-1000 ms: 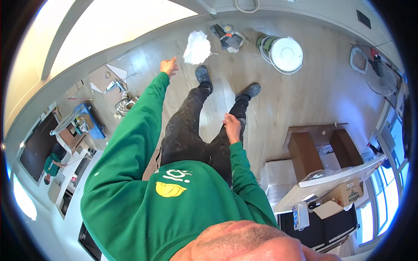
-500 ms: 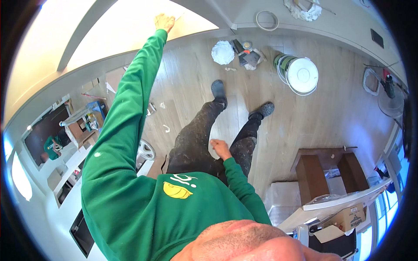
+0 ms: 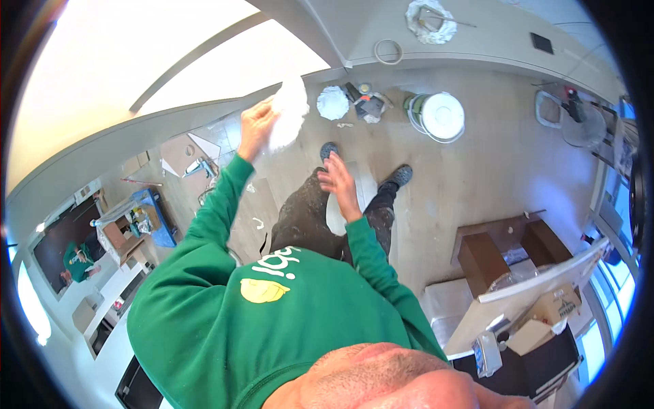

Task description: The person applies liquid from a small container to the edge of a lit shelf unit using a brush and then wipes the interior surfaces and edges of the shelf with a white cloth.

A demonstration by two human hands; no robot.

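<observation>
My left hand (image 3: pixel 256 127) is raised in front of me at left of centre, its fingers pinched on the edge of a thin white sheet (image 3: pixel 289 112). Whether the sheet is paper, film or cloth I cannot tell; it is bright and blurred. The sheet dangles beside a brightly lit wall recess (image 3: pixel 238 68). Lower down, in front of my thighs, my right hand (image 3: pixel 342 189) is lifted with its fingers apart and nothing in them.
A white-lidded bucket (image 3: pixel 441 117) stands on the wooden floor. Near the wall lie a crumpled white bundle (image 3: pixel 333 103) and several tools (image 3: pixel 370 105). A brown cabinet frame (image 3: pixel 485 259) sits at right; a loaded trolley (image 3: pixel 139 221) stands at left.
My left hand has come down and away from the bright recess, bringing the white sheet with it. My right hand has risen from my thigh, its fingers spreading.
</observation>
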